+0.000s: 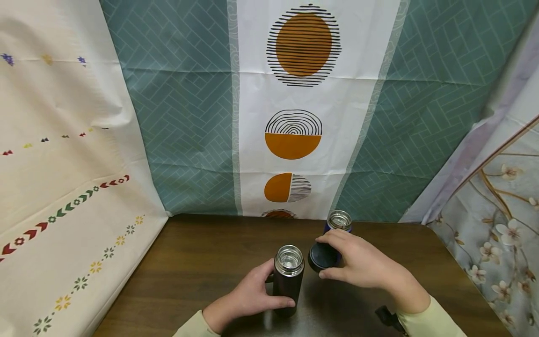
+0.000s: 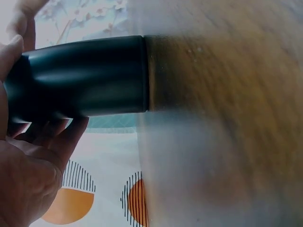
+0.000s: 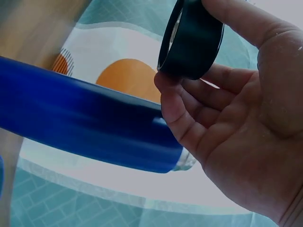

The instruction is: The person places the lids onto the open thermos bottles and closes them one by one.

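A black thermos bottle (image 1: pixel 287 286) stands uncapped on the table, its steel mouth showing. My left hand (image 1: pixel 258 294) grips it from the left side, thumb across the front; in the left wrist view, the bottle's (image 2: pixel 90 78) base meets the tabletop. To the right, my right hand (image 1: pixel 364 262) pinches a round black lid (image 1: pixel 323 256) between thumb and fingers, held up beside the bottle's mouth. Behind the lid is a blue thermos bottle (image 3: pixel 90 116), also without a lid. In the head view the right hand and lid partly hide it.
The brown wooden table (image 1: pixel 202 248) ends at a teal and white patterned cloth (image 1: pixel 189 117) at the back. An embroidered cream cloth (image 1: pixel 76 210) borders the left, a floral cloth (image 1: pixel 497 234) the right. At the right wrist view's left edge is a small blue thing (image 3: pixel 1 177), mostly cut off.
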A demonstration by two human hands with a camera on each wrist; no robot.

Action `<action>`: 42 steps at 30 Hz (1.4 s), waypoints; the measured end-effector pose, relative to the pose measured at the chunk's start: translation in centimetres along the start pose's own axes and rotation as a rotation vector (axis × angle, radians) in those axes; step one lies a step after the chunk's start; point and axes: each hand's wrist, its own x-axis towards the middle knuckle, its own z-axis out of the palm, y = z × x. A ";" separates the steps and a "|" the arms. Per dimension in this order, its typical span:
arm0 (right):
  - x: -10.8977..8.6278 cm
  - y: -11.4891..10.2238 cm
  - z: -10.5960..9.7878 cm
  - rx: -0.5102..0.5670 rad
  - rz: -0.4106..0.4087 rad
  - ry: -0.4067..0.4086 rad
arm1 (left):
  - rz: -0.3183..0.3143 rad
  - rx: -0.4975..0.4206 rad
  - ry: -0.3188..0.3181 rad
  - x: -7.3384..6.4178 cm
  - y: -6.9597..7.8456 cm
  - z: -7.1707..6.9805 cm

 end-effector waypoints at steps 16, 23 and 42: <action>1.7 0.0 -3.0 0.082 0.009 -0.060 | -0.003 0.007 -0.002 -0.1 0.2 0.0; 2.3 -0.1 -3.8 0.090 0.010 -0.080 | -0.017 0.003 -0.003 -0.1 -0.1 0.1; 3.5 -0.9 -5.1 0.138 -0.014 -0.105 | -0.002 -0.004 -0.009 0.0 0.0 0.1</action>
